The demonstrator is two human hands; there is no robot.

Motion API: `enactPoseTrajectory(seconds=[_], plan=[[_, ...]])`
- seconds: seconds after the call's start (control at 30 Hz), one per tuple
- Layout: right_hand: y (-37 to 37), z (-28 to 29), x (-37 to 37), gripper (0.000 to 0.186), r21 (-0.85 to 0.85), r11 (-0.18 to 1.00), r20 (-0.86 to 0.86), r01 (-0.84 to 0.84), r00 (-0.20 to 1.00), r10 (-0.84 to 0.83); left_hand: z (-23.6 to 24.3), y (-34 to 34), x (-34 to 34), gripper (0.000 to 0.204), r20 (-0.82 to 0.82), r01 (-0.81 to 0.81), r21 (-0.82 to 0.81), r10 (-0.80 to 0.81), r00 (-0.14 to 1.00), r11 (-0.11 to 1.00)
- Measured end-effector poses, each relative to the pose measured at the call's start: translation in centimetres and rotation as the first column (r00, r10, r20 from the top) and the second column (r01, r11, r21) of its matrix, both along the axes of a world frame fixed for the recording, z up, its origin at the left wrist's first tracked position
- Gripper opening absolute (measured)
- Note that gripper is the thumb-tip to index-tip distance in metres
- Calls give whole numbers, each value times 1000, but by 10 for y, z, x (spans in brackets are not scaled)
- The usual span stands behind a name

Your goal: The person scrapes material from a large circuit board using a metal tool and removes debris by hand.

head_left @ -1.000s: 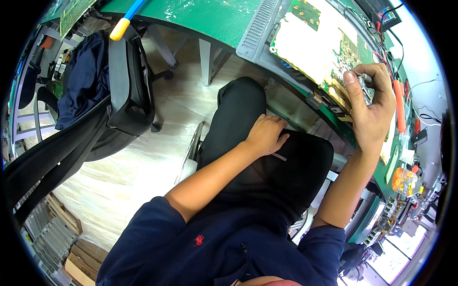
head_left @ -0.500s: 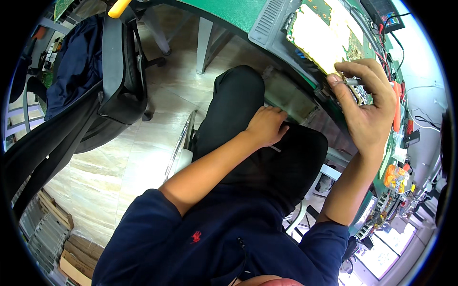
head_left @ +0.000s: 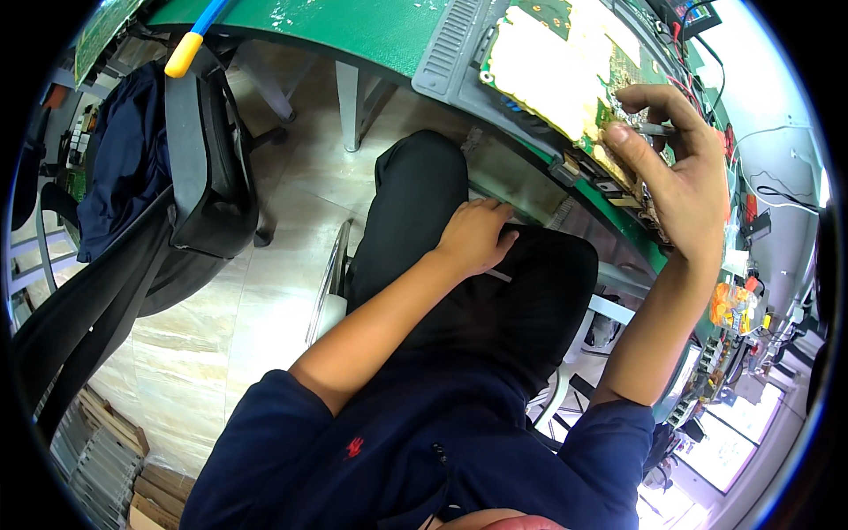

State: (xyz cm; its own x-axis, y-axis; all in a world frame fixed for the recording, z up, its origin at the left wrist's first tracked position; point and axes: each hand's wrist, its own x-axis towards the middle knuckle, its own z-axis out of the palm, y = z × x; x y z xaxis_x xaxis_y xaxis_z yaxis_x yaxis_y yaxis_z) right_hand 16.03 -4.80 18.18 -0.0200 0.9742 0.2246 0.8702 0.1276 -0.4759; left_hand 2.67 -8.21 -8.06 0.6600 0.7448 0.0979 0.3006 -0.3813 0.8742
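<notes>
My left hand (head_left: 477,234) lies flat on my thigh, its fingers loosely extended and holding nothing. Over the right edge of a large circuit board (head_left: 539,66), my right hand (head_left: 685,177) is closed, thumb and fingers round a slim, grey metal-shafted tool (head_left: 654,129). The tool's tip is at the board's side, and I cannot tell whether it touches. Much of the board glares bright yellow-white, with gold and green areas and connectors (head_left: 609,187) along its near edge. It sits on a grey slotted tray-like base (head_left: 446,57).
The green bench top (head_left: 353,40) carries the board. A blue stick with a yellow end (head_left: 184,55) juts over its edge at upper left. Beside me stands a black chair (head_left: 208,168) with dark cloth. Cables (head_left: 782,190) and an orange-and-yellow packet (head_left: 731,306) lie at far right.
The view has shifted, so the bench and board appear farther left. My right hand still grips the tool, which has come nearer the board's side part. My left hand stays on my thigh.
</notes>
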Motion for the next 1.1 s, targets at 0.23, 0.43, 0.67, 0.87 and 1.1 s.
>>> enactPoseTrajectory(seconds=[0.23,0.43,0.67,0.87,1.1], plan=[[-8,-12,-22,27,78,994,52,-75,996,72,4,1,-3,30,-35,12,-20,-13,999,1000],[-15,-19,-23,20,160,986,8,-43,999,43,5,0,-2,30,-35,22,-15,-22,999,1000],[0,-3,-13,15,22,996,9,-86,996,86,3,1,-1,31,-40,26,-12,-27,999,1000],[0,11,-27,18,71,980,412,-188,900,143,0,2,-2,30,1,12,-20,-12,1000,1000],[1,17,-28,22,36,967,483,-253,851,205,0,1,-2,31,7,6,-21,-6,1000,1000]])
